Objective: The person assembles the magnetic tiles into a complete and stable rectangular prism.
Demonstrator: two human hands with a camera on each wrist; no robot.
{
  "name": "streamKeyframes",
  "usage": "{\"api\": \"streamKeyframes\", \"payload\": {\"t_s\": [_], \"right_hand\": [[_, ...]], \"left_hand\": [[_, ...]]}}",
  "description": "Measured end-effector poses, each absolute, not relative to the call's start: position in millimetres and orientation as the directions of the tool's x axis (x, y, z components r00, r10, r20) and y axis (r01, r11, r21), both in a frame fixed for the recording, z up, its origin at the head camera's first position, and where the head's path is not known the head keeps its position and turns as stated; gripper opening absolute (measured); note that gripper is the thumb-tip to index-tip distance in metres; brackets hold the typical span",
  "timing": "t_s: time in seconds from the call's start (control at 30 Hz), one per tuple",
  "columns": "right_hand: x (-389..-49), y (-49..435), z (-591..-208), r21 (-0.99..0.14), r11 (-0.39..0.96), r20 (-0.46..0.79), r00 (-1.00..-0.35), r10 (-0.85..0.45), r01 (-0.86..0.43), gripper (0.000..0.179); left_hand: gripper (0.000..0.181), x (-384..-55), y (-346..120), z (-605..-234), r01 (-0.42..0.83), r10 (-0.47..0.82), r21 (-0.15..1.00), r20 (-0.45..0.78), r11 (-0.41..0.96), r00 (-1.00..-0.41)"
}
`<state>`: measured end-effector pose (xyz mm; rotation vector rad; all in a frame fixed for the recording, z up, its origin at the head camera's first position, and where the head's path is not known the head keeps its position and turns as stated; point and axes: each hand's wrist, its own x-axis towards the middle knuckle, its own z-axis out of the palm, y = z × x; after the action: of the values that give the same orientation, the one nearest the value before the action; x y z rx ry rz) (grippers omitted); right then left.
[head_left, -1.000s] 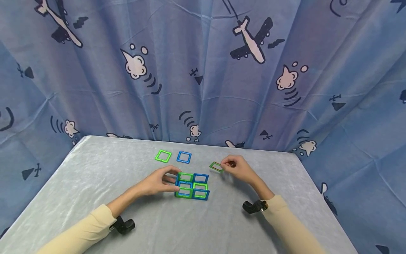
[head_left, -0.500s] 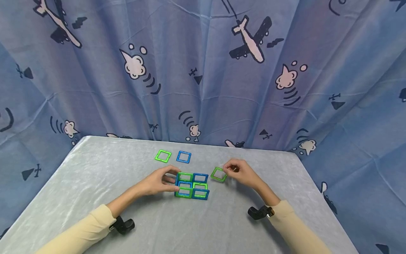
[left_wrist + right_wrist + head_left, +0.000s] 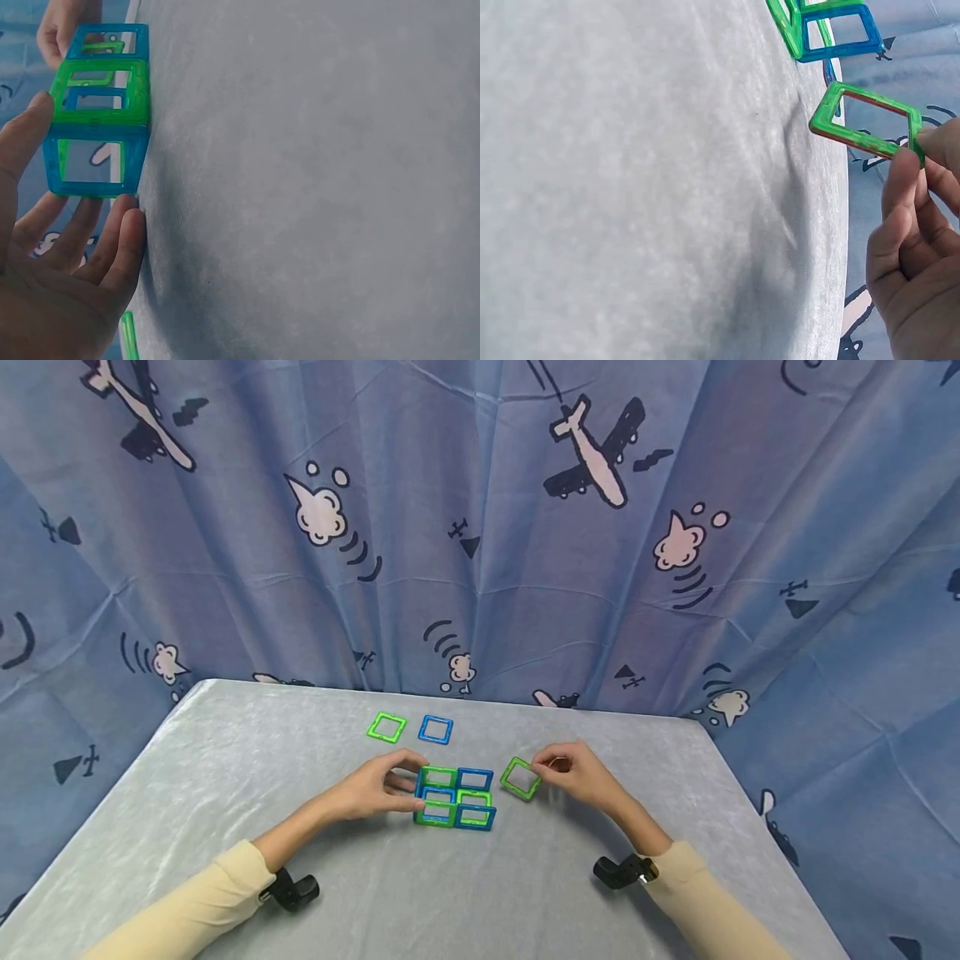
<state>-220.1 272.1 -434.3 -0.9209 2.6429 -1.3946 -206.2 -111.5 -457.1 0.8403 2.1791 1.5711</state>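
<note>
A small box-like build of blue and green square magnetic tiles (image 3: 455, 800) stands on the table, with openings framed by each tile. My left hand (image 3: 375, 789) holds its left end, the thumb at the near side and the fingers behind. In the left wrist view the thumb and fingertips lie against the end of the build (image 3: 97, 118). To the right of it, my right hand (image 3: 579, 772) pinches one green square tile (image 3: 515, 792) by a corner between thumb and fingers. The right wrist view shows this green tile (image 3: 862, 141) tilted, with a reddish layer along its underside.
Behind the build, a loose green tile (image 3: 382, 738) and a loose blue tile (image 3: 433, 741) lie flat on the grey-white cloth-covered table (image 3: 450, 902). A blue curtain (image 3: 510, 568) printed with airplanes hangs along the table's far edge.
My right hand has come slightly toward me and right, turning the green tile so its face shows more openly. The left hand and the build have stayed in place.
</note>
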Motion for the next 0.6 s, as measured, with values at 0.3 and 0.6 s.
{"api": "streamKeyframes", "payload": {"t_s": [0.3,0.6], "right_hand": [[-209,271,-435,-0.804,0.406,0.203,-0.841,-0.501,-0.435,0.009],[-192,259,-428,-0.793,0.439,0.206,-0.865,-0.458,-0.422,0.006]], "left_hand": [[0.059,-206,-111,-458,0.278,0.633,0.936,0.082,0.217,-0.77],[0.06,-207,-112,-458,0.287,0.638,0.932,0.085,0.22,-0.765]]}}
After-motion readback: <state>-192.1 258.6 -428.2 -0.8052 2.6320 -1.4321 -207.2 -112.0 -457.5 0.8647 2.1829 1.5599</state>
